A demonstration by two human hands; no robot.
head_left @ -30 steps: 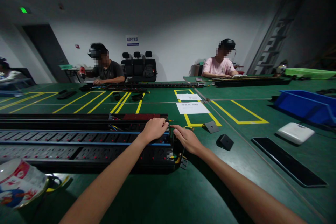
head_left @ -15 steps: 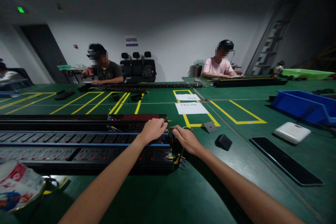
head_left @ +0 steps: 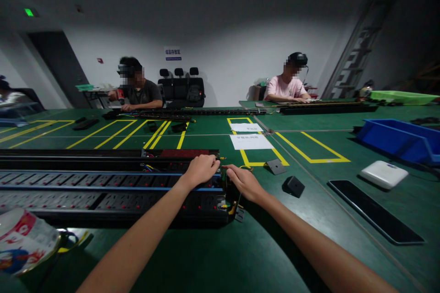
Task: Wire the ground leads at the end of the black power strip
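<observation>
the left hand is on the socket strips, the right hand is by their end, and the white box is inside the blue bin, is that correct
Not quite: the white box sits outside the blue bin, on the green tabletop, as the head view shows. The left hand is on the socket strips and the right hand is by their end.
</observation>
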